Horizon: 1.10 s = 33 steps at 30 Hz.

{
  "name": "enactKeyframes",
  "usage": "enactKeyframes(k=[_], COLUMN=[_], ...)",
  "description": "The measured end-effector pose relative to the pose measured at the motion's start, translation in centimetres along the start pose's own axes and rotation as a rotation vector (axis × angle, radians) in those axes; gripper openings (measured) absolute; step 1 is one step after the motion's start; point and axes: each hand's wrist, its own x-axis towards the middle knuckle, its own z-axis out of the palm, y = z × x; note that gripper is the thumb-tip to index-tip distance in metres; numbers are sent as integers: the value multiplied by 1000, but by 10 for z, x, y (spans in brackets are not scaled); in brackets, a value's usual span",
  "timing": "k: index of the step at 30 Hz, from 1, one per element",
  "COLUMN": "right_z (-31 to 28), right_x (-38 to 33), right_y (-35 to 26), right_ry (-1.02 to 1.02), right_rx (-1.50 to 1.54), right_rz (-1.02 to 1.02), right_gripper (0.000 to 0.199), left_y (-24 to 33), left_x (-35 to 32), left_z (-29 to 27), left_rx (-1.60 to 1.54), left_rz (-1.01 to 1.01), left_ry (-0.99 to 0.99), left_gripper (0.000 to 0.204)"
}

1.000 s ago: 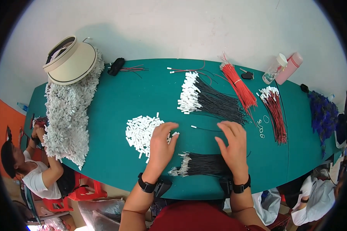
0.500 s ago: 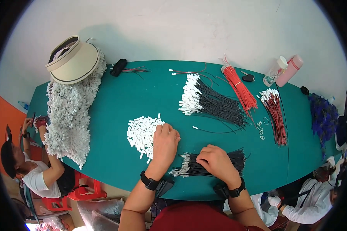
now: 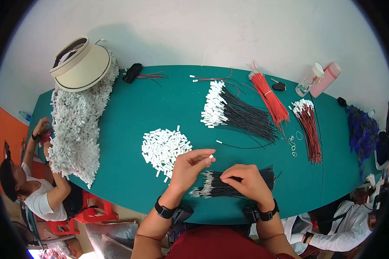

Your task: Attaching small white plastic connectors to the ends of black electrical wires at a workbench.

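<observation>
Between the thumb and fingertips of my left hand [image 3: 186, 172] is a small white connector housing [image 3: 211, 156], held just right of a loose pile of white connector housings [image 3: 162, 146]. My right hand [image 3: 248, 181] is closed in a pinch over a bundle of black wires [image 3: 266, 176], whose bare metal terminals [image 3: 207, 184] point left. What its fingertips grip is too small to make out. Beyond my hands lies a bunch of black wires [image 3: 246, 115] with white connectors on their left ends, and a single such wire [image 3: 237, 146] lies apart.
At right are red wires [image 3: 268, 95], dark red wires with connectors [image 3: 309, 134], rubber bands [image 3: 293, 144], a key [image 3: 279, 86] and two bottles [image 3: 325, 80]. A sun visor [image 3: 84, 67] tops a white heap of connectors [image 3: 75, 134] at left. Co-workers sit at both sides.
My left hand has left the pile and moved right, turning with a white connector housing in its pinch. My right hand stays over the black wires, slightly shifted.
</observation>
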Motion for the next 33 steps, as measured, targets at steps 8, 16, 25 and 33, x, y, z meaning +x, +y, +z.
enactKeyframes(k=[8,16,25,33], right_z=[-4,1,0,4], right_x=[1,5,6,7], right_y=[-23,-20,-20,-17], right_ry=[255,442,435,471], right_rx=[182,-230,-339,-275], right_rz=[154,-57,-74,-101], right_gripper=[6,11,13,13], left_y=[0,4,6,-7], left_x=[-2,-4,-6,-6], left_z=[0,6,11,4], left_rx=[-250,-291,-231,-94], left_rz=[-96,-164,-144,-18], left_ry=[-53,-59,-33,-65], left_gripper=[15,7,16,15])
